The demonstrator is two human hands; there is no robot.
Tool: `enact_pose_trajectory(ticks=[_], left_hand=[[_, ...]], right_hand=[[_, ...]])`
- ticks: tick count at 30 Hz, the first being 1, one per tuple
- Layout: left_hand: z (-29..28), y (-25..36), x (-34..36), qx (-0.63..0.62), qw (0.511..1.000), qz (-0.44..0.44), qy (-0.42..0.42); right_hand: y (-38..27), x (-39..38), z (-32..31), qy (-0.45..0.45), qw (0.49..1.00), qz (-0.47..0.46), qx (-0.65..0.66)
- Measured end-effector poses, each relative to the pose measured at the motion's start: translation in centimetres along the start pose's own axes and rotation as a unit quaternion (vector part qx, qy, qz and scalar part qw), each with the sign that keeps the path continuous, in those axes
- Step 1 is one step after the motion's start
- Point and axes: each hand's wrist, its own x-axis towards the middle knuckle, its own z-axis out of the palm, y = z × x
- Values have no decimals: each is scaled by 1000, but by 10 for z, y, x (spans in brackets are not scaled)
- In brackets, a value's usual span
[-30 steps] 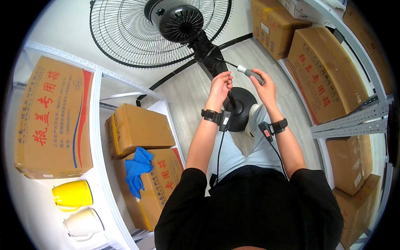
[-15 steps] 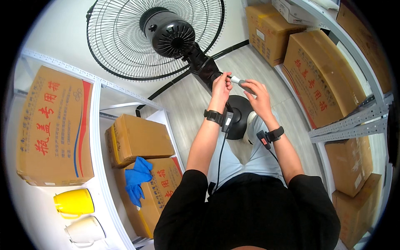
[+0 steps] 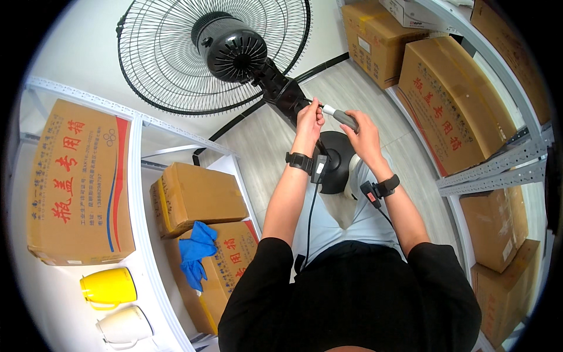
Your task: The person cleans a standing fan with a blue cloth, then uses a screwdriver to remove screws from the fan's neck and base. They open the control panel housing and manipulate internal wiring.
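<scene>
A screwdriver (image 3: pixel 345 118) with a grey handle and white collar slants from my right hand toward the neck of a black standing fan (image 3: pixel 285 97). My right hand (image 3: pixel 365 137) is closed, its fingers and thumb about the handle's end. Beside the fan's neck, my left hand (image 3: pixel 311 119) is bent into a pinch around the thin front end of the screwdriver. The tool's tip is hard to make out against the dark neck. Under both hands, the fan's round black base (image 3: pixel 335 167) stands on the floor close to my legs.
The fan's wire cage (image 3: pixel 170 88) fills the upper left. White shelving with cardboard boxes (image 3: pixel 82 182) runs along the left, with a yellow jug (image 3: pixel 109 286), a white jug (image 3: pixel 125 325) and a blue cloth (image 3: pixel 197 249). More boxes (image 3: pixel 448 105) line metal shelves (image 3: pixel 498 176) on the right.
My right fingers have shifted back along the grip, and more of the grey handle shows. My left hand stays at the fan's neck. The whole view has moved slightly.
</scene>
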Motion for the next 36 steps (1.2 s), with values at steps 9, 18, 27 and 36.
enact_pose_trajectory(ticks=[9,18,27,36], left_hand=[[-4,0,3,-21,1000,1,9],[-8,7,6,3,999,-32,11],[9,7,3,36,998,-48,2],[-4,2,3,44,998,-48,15]], right_hand=[[-3,6,-3,-109,938,281,172],[5,9,-3,-148,847,423,285],[16,4,5,35,998,-4,53],[17,0,1,-26,996,70,52]])
